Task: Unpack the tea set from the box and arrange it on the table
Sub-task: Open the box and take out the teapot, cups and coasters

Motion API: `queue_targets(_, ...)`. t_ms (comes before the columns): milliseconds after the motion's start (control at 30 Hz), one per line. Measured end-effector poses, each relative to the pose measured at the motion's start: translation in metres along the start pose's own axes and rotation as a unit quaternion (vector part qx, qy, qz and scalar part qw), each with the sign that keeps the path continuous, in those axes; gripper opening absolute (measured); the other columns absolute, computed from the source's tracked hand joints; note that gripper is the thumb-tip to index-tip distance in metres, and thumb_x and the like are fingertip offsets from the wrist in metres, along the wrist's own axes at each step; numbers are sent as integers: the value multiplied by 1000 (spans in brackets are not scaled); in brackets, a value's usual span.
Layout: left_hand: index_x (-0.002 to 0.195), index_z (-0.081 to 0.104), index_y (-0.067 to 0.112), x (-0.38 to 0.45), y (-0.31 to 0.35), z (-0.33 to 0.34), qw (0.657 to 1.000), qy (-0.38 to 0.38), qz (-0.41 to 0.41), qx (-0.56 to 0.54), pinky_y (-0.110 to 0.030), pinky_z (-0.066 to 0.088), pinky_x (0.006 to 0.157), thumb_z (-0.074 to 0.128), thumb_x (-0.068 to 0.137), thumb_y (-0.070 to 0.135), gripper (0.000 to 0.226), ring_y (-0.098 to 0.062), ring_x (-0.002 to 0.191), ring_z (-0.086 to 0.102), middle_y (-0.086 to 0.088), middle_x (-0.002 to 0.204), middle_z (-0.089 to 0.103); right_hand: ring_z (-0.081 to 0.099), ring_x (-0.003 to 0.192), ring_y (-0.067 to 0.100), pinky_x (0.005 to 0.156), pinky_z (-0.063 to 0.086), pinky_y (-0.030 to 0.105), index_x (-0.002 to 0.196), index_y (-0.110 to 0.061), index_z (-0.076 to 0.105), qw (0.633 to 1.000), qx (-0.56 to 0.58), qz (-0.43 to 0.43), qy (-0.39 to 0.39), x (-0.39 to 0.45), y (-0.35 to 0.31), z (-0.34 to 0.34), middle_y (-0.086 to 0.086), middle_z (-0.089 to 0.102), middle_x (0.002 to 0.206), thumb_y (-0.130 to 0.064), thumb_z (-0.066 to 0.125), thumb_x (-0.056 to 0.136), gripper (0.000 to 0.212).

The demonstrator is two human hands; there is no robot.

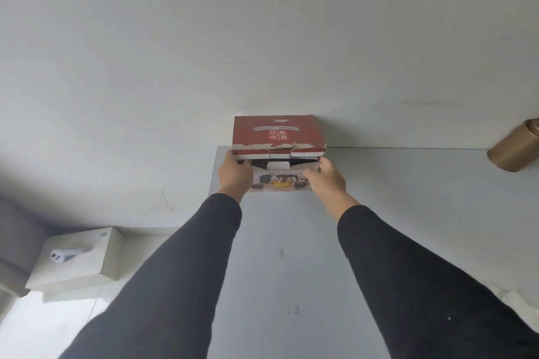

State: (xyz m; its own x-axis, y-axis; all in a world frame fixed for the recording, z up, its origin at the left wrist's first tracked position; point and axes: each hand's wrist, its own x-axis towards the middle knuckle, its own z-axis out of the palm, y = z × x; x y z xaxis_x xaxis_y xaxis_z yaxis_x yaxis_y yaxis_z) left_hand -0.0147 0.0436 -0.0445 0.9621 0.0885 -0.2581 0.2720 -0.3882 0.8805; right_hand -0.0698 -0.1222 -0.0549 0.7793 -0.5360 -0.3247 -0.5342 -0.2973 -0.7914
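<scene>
Both hands grip the tea set box [278, 151].
Left hand [234, 173] and right hand [328, 178] curl around its near corners, lid between them.

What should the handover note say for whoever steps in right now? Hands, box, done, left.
Left hand: grips the left end of the red box at the lid seam.
Right hand: grips the right end the same way.
Box: at the far edge of the grey table, against the wall; lid barely raised, a white piece shows in the gap. Contents otherwise hidden.
Gold canister stands at the table's far right.
Done: hands on the box, lid cracked open.
Left: open the lid fully, take out each tea set piece, arrange them on the table.
</scene>
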Motion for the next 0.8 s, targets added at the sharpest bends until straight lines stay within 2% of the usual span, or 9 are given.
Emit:
queue_targets(133,126,48,20,-23,-3,0,1000,-11,8,10,-30,48,79,39,97,15,31,-19,94,55,0,115,61,47,124,20,92,39,26,143,-22,33,996,-5,-60,-70,-12,-2,-1,-1,45,143,-23,54,90,57)
queue_targets(267,128,50,20,-34,-7,-3,996,-28,47,68,-27,42,75,38,98,14,32,-20,95,53,-2,120,59,40,115,27,95,40,31,138,-29,38,981,-130,-143,-19,-12,7,8,8,34,122,-10,52,87,56)
queue_targets(333,129,50,20,-32,-12,-6,991,-32,69,109,-27,40,78,40,98,16,33,-22,107,53,-3,125,58,34,119,29,94,41,36,138,-34,33,953,-242,-182,-8,-5,16,5,8,31,121,-9,51,87,60)
queue_targets(400,129,51,20,-28,-14,-7,990,-19,78,114,-26,40,79,43,98,16,33,-21,112,53,-3,126,59,34,120,31,90,42,38,135,-31,35,932,-296,-206,23,4,19,1,11,32,123,-10,52,87,55)
queue_targets(500,127,53,21,-22,-16,-2,994,-2,79,82,-25,41,78,45,97,14,32,-18,99,54,-2,123,62,36,118,33,89,43,38,121,-20,47,924,-297,-221,100,11,17,-1,13,35,123,-8,54,88,37)
queue_targets(567,126,55,21,-20,-20,1,993,9,87,83,-23,38,78,47,97,16,30,-15,98,53,0,119,63,35,121,35,90,41,40,113,-16,53,920,-293,-229,121,14,20,-1,16,36,127,-5,55,88,28)
queue_targets(667,123,58,20,-17,-27,3,992,19,95,75,-22,37,78,47,97,14,29,-13,93,51,1,112,63,39,119,36,85,43,36,98,-8,58,939,-233,-226,109,19,19,-1,19,42,123,-4,54,90,11)
queue_targets(733,121,58,19,-17,-27,3,992,20,97,82,-24,40,75,43,97,10,29,-16,88,51,3,104,62,46,108,34,73,36,27,91,-6,60,948,-205,-226,91,20,17,-3,19,50,111,-2,53,90,8)
queue_targets(800,119,58,18,-18,-29,1,990,21,100,99,-24,41,72,41,97,7,30,-17,86,52,4,98,59,50,97,32,70,33,26,88,-4,60,951,-195,-229,66,16,20,-6,17,54,103,-1,53,89,8)
